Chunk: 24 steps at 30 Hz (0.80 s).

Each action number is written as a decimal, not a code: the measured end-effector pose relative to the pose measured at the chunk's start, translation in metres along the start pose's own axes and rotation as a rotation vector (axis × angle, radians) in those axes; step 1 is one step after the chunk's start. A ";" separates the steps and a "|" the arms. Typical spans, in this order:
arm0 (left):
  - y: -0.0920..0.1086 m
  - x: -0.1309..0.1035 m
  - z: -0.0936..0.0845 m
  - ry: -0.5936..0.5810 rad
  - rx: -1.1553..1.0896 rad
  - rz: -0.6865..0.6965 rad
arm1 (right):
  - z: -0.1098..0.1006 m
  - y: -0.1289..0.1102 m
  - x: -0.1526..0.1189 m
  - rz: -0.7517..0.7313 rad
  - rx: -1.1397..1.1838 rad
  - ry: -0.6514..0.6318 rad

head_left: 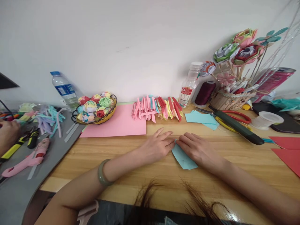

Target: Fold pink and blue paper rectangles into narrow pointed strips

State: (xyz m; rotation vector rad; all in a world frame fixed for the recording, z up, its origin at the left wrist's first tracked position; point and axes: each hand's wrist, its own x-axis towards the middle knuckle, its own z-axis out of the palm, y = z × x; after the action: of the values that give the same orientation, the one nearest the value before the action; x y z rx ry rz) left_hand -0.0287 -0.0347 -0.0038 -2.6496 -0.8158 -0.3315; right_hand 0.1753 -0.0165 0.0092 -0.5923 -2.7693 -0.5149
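Note:
A small sheet of light-blue paper (184, 159) lies on the wooden table in front of me, its top edge between my hands. My right hand (193, 147) is curled over the paper's upper right side, fingers closed on it. With thumb and index finger my left hand (161, 143) meets the paper's upper left corner, while its other fingers are spread; the exact pinch is partly hidden. More light-blue paper pieces (200, 118) lie beyond my right hand. Behind my left hand stands a row of folded pink, red and yellow paper strips (156, 107).
A basket of paper flowers (114, 109) rests on pink paper (124, 125). A box cutter (241, 126) lies across scissors (245, 116). Bottles (65, 89), a purple thread spool (205, 93) and a flower pot (231, 100) line the wall. A co-worker's hand (9, 132) and a pink glue gun (28, 161) are left.

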 end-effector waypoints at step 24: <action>0.004 0.003 -0.007 -0.023 0.001 0.015 | -0.021 0.024 -0.010 0.093 0.371 -0.202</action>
State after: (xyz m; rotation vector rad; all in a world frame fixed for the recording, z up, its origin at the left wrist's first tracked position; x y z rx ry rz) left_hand -0.0247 -0.0385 0.0022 -2.6618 -0.8027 -0.2968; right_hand 0.1981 -0.0082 0.0319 -0.7091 -2.8980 0.0870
